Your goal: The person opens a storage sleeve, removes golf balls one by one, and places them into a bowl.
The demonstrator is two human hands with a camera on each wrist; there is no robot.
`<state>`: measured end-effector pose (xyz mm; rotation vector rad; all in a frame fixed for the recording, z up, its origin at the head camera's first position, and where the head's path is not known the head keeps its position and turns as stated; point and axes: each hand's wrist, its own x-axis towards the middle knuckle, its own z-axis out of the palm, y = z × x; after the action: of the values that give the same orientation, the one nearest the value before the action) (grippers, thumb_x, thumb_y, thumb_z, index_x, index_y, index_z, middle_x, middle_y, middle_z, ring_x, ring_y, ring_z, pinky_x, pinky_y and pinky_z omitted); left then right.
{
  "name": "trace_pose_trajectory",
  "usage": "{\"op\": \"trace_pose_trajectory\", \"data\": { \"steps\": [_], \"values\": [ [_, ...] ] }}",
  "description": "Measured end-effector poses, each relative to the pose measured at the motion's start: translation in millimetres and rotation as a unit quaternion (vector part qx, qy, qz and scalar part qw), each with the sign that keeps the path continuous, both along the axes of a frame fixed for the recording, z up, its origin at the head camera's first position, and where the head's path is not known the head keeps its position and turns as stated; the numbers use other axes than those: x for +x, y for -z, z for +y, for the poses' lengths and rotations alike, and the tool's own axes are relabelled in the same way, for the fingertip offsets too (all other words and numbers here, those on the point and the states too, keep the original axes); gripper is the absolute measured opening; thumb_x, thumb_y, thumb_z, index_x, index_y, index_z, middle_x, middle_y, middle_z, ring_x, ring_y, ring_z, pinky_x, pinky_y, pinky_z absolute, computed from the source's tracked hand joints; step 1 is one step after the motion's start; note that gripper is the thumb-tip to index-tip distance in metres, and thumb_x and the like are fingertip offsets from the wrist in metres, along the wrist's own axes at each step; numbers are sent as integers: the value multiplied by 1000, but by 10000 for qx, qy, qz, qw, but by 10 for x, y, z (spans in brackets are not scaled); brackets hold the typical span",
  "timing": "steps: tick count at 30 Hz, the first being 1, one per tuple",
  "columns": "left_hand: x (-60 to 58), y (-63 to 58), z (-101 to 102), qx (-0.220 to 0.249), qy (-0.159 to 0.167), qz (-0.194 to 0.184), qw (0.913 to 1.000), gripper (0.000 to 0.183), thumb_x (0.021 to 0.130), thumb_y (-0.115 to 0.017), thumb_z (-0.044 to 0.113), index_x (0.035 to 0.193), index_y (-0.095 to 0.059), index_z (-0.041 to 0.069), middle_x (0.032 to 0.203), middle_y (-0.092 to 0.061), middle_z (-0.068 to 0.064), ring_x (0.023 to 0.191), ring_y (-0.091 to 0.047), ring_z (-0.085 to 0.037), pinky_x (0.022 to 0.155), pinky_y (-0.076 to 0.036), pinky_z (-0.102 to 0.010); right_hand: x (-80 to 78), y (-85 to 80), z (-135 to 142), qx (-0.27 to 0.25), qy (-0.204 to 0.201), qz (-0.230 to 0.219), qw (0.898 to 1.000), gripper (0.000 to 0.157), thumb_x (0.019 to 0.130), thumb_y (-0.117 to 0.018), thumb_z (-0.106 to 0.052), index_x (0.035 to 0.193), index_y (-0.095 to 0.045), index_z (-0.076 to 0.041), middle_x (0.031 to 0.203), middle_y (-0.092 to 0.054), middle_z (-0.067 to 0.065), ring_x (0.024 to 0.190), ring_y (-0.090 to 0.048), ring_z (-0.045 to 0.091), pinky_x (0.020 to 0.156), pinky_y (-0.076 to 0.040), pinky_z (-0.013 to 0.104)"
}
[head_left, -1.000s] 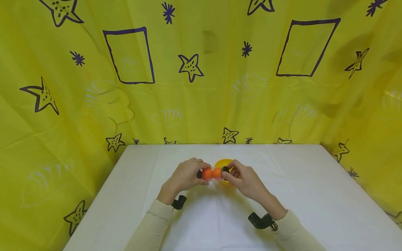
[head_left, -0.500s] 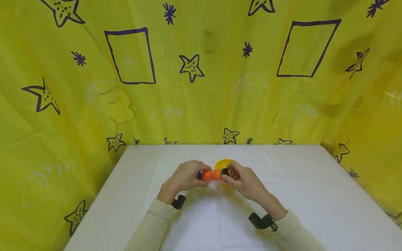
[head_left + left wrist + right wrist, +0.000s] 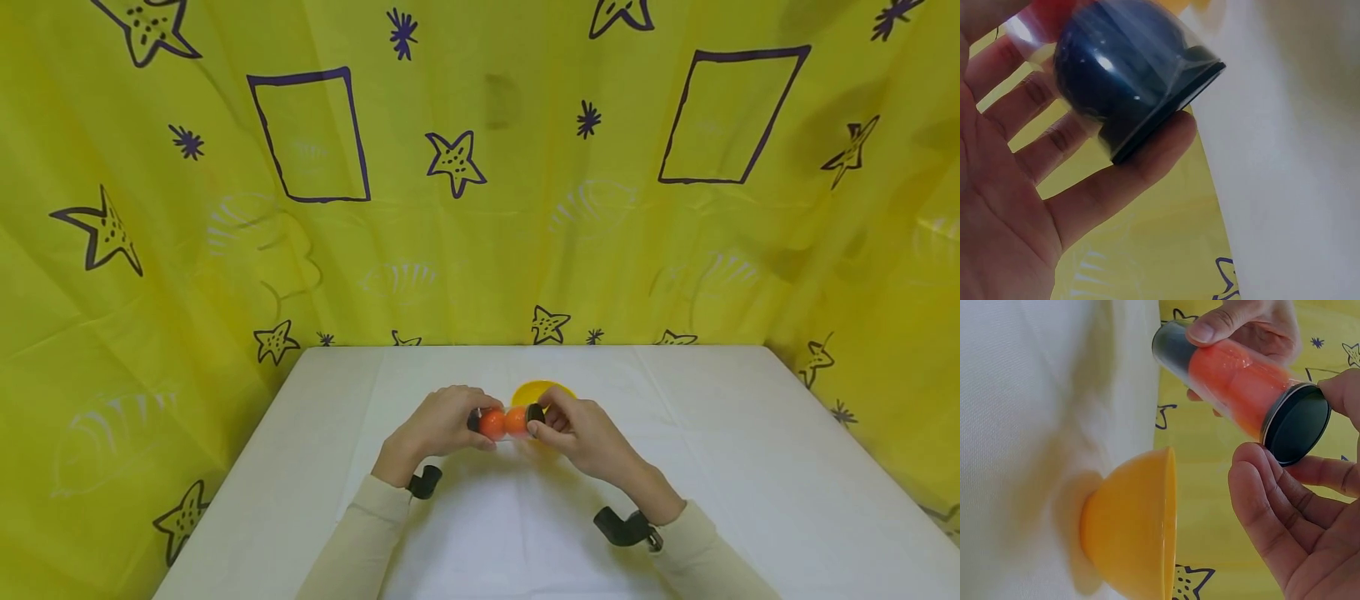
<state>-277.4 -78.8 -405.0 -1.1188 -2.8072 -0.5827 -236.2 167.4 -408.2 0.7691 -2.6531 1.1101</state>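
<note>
A clear plastic tube [image 3: 505, 423] with orange balls [image 3: 1235, 378] inside is held sideways above the white table. A dark ball [image 3: 1119, 59] sits at its left end, over a black base. My left hand [image 3: 438, 425] grips that end, thumb on one side and fingers on the other. At the other end is a black lid [image 3: 1297, 425], which my right hand [image 3: 588, 429] pinches between thumb and fingers. The lid is on the tube's mouth. Just behind and below the tube stands a yellow bowl [image 3: 1129, 528], partly hidden by my right hand in the head view.
The table [image 3: 360, 517] has a white cover that runs back to a yellow curtain [image 3: 495, 250] with drawn stars. More curtain hangs along both sides. Each wrist carries a black camera mount [image 3: 622, 527].
Both hands and the tube have come slightly nearer to me and a touch left, baring more of the yellow bowl's rim. The grip looks the same.
</note>
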Motion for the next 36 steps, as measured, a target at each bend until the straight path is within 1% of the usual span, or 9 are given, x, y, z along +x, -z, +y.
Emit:
{"op": "trace_pose_trajectory", "data": {
  "steps": [7,17,22,26,29,32,34,36],
  "values": [
    [1,-14,-24,119,84,-252,9996,42,71,-85,32,109,-70,23,98,-68,12,87,-62,-17,78,-45,-25,-2,0,-5,70,-136,50,9999,22,91,-66,-35,98,-57,-17,75,-59,-8,66,-55,6,61,-48,21],
    [-11,11,-51,212,114,-665,9975,44,72,-84,30,112,-70,22,103,-69,10,93,-63,-17,82,-47,-25,-10,17,-8,314,-320,256,9987,25,92,-65,-33,104,-57,-13,79,-63,-9,70,-57,1,66,-51,20],
    [-22,5,-56,200,135,-728,9971,43,72,-85,28,112,-70,22,104,-69,10,92,-64,-17,82,-47,-25,-12,15,-9,293,-380,305,9984,27,91,-65,-35,104,-57,-13,79,-62,-9,70,-57,1,66,-50,20],
    [-22,-12,-63,216,159,-720,9970,42,71,-85,27,110,-71,23,101,-68,12,90,-64,-19,79,-47,-24,-10,3,-10,279,-399,251,9985,26,92,-65,-33,105,-58,-13,81,-63,-8,71,-57,1,66,-51,20],
    [-39,-1,-89,311,231,-814,9959,36,71,-85,26,105,-71,25,92,-67,14,83,-62,-16,74,-46,-22,2,-10,-8,241,-424,323,9983,24,89,-68,-26,106,-57,-13,84,-64,-7,74,-60,5,68,-53,22],
    [-58,18,-145,390,183,-850,9955,33,72,-85,24,102,-72,26,87,-66,15,79,-60,-14,70,-46,-21,13,-33,-2,29,-465,381,9982,27,84,-72,-17,107,-57,-13,91,-65,-5,78,-64,9,72,-56,26],
    [-70,19,-184,444,50,-883,9951,33,72,-85,24,102,-71,26,86,-65,14,78,-59,-12,71,-46,-22,9,-46,5,-158,-462,363,9981,31,82,-73,-13,107,-56,-13,95,-65,-4,82,-65,11,75,-57,29],
    [-75,2,-215,510,-142,-857,9949,38,71,-85,24,107,-71,25,89,-66,14,80,-59,-12,74,-47,-24,-5,-49,12,-303,-467,351,9978,32,81,-74,-10,107,-55,-13,96,-65,-2,83,-66,11,76,-57,32]
  ]
}}
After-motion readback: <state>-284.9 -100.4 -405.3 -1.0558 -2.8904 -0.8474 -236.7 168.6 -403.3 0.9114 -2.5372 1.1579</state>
